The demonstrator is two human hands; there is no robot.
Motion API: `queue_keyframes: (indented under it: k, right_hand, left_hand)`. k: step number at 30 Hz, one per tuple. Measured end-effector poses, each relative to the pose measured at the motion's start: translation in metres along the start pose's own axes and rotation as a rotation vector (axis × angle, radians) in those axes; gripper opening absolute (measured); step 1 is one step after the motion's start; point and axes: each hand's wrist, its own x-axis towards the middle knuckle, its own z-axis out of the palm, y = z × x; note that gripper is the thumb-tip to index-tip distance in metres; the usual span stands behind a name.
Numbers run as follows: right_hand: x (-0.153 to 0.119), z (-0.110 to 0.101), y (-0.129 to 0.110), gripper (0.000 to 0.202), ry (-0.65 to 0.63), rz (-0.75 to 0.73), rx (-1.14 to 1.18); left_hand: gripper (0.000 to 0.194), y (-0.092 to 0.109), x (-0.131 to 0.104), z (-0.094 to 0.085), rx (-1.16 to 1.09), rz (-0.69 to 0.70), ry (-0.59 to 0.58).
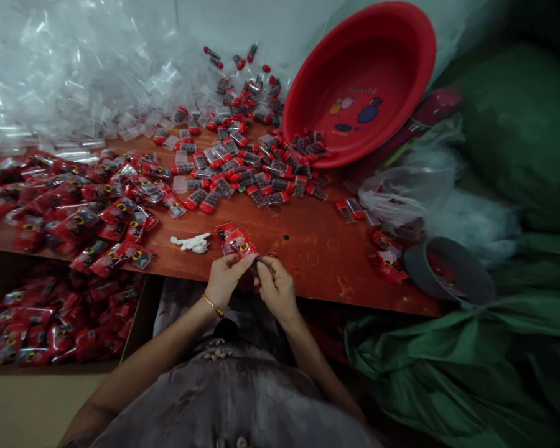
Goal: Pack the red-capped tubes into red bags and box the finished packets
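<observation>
My left hand (224, 279), with a gold bracelet at the wrist, pinches a small red printed packet (241, 242) over the table's front edge. Facing it, my right hand (278, 287) has its thumb and fingers closed on a dark piece (256, 266) at the packet's lower end. Whether that piece is part of the packet or a separate item, I cannot tell. Another red packet (223, 233) lies just behind, partly covered. A crumpled white strip (191, 242) rests on the table to the left of my hands.
Red packets (74, 211) pile up at left, with more in a cardboard box (133, 323) below. Red-capped clear containers (242, 162) spread behind my hands, beside a tilted red basin (401, 37). Clear plastic pieces (74, 68) heap at back left. A grey bowl (476, 277) stands right.
</observation>
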Motion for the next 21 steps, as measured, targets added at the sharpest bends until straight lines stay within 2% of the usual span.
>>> queue_keyframes:
  k: [3, 8, 12, 14, 18, 21]
  right_hand:
    - [0.003, 0.003, 0.001, 0.022, 0.074, -0.047, -0.022]
    - [0.006, 0.0, -0.001, 0.023, -0.122, 0.049, 0.131]
    - [0.003, -0.004, -0.005, 0.02, -0.076, -0.095, -0.019]
    - [0.0, -0.003, -0.005, 0.021, -0.069, -0.091, -0.022]
    - [-0.002, 0.002, -0.004, 0.027, -0.17, 0.081, 0.265]
    - [-0.001, 0.006, -0.005, 0.031, -0.122, 0.146, 0.449]
  left_hand:
    - [0.041, 0.001, 0.0, 0.001, -0.01, 0.002, -0.006]
    - [0.04, 0.006, -0.004, 0.004, -0.033, 0.039, 0.005]
    - [0.03, 0.008, 0.0, 0.0, 0.013, 0.061, -0.062]
    - [0.026, 0.01, 0.003, -0.002, 0.059, 0.06, -0.113]
    - [0.029, 0.015, -0.002, 0.001, 0.133, 0.022, -0.231]
    - [0.036, 0.013, -0.009, 0.006, 0.147, 0.0, -0.312]
